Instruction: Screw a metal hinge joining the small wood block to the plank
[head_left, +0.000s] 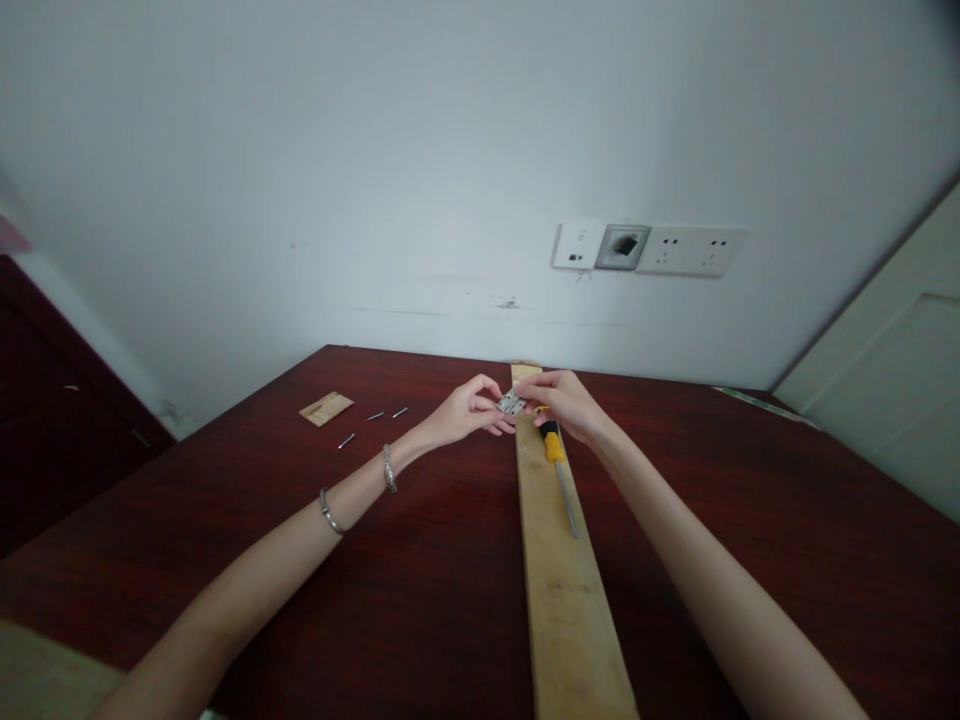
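Between my two hands is a small silver metal hinge [511,403], its plate showing holes. My left hand [474,408] pinches its left edge with thumb and fingers. On the other edge, the fingertips of my right hand [564,402] are closed. Both hands hold the hinge over the far part of a long wooden board [559,590]. A screwdriver [553,445] with a yellow and black handle lies along this board, its shaft pointing toward me. The handle's far end is beside my right fingers and partly hidden by them.
On the dark red tabletop [450,560], several loose screws [346,440] lie to the left, near a small flat piece of wood [326,408]. A white wall with a row of sockets [686,250] rises behind the table. A flat strip [761,404] lies at the back right edge.
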